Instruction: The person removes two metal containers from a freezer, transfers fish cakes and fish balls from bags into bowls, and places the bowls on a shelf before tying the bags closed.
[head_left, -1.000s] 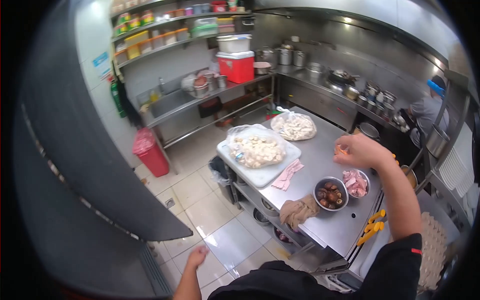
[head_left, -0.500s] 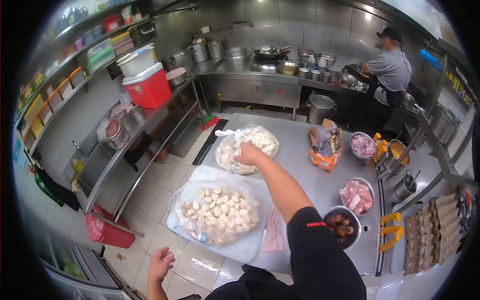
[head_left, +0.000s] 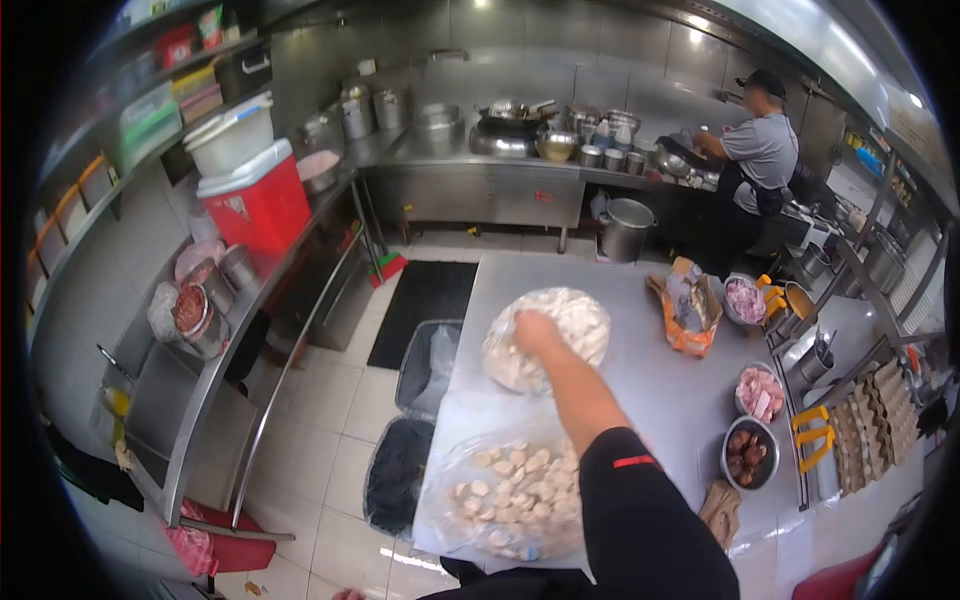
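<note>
My right hand (head_left: 537,332) reaches across the steel table, its fingers closed at the left side of a clear plastic bag (head_left: 575,318) packed with whitish pieces. The hand itself hides the exact spot it grips. Nearer to me, a second clear plastic bag (head_left: 510,490) holds round, cream-coloured pieces and lies on a white cutting board (head_left: 432,515). My forearm and black sleeve cover part of that bag's right side. Of my left hand (head_left: 348,594) only a sliver shows at the bottom edge, below the board; its fingers are out of sight.
On the steel table (head_left: 650,400) stand an orange paper bag (head_left: 692,328) and bowls of chopped onion (head_left: 745,300), raw meat (head_left: 760,392) and brown mushrooms (head_left: 748,455). Two lined bins (head_left: 400,478) flank the table's left side. A co-worker (head_left: 760,150) stands at the back right.
The view has shifted, bringing the bins into sight. My right hand is still at the far bag, whose knotted top no longer shows. My left hand has dropped almost out of view.
</note>
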